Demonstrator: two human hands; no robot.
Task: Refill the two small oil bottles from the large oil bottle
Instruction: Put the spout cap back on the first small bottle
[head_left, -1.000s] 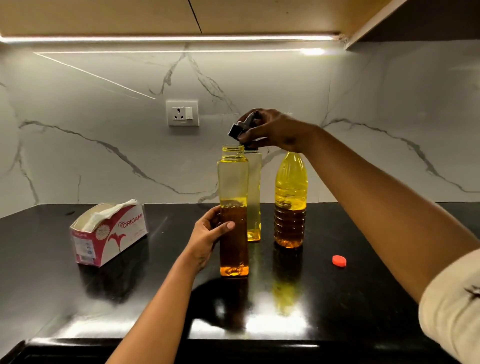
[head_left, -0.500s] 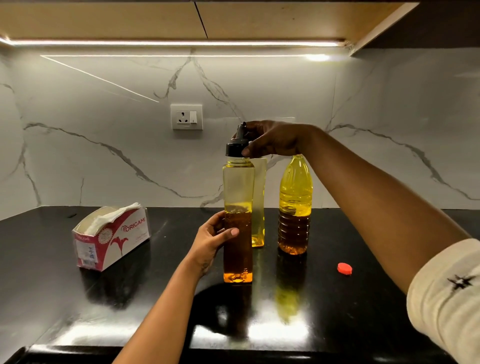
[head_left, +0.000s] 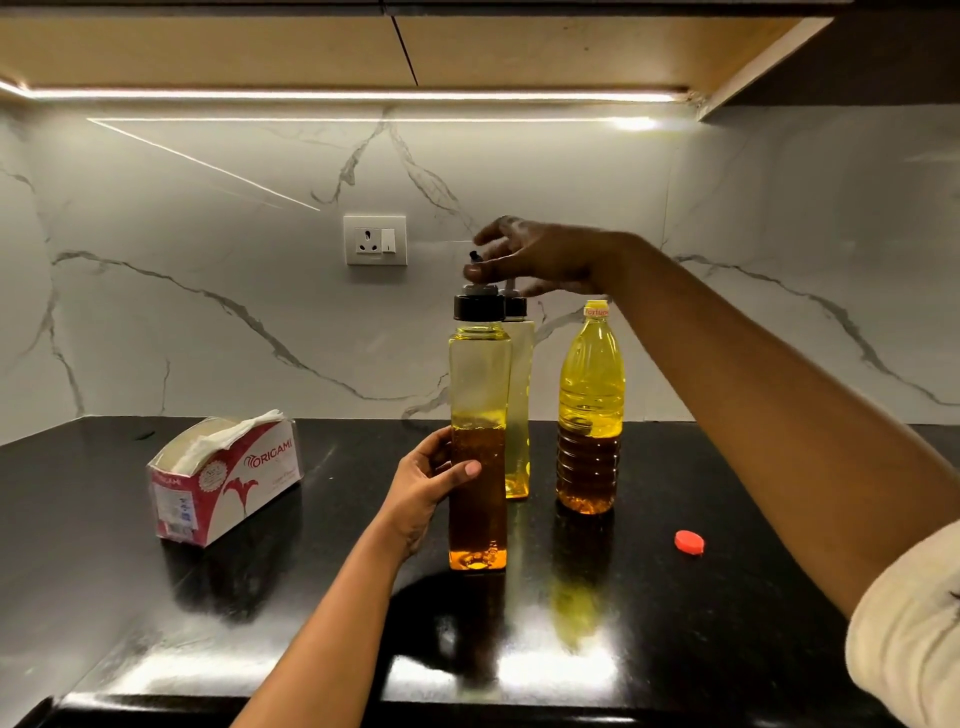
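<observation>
A tall square oil bottle (head_left: 478, 384) stands at the counter's middle, about half full of amber oil, with a black spout cap (head_left: 479, 305) on its neck. My left hand (head_left: 426, 480) grips its lower body. My right hand (head_left: 535, 257) hovers over the cap with fingers spread, the thumb tip touching the spout. Behind it stands a second square bottle (head_left: 519, 395) with a black cap and a little yellow oil at the bottom. The large round oil bottle (head_left: 589, 410) stands uncapped to the right, partly full.
A red bottle cap (head_left: 689, 542) lies on the black counter (head_left: 727, 597) at the right. A red and white tissue box (head_left: 223, 480) sits at the left. The marble wall with a socket (head_left: 375, 240) is behind; a cabinet hangs overhead.
My right hand brought the black cap from above the rear bottle onto the front bottle's neck, and its fingers have now spread apart above it. My left hand stayed on the bottle.
</observation>
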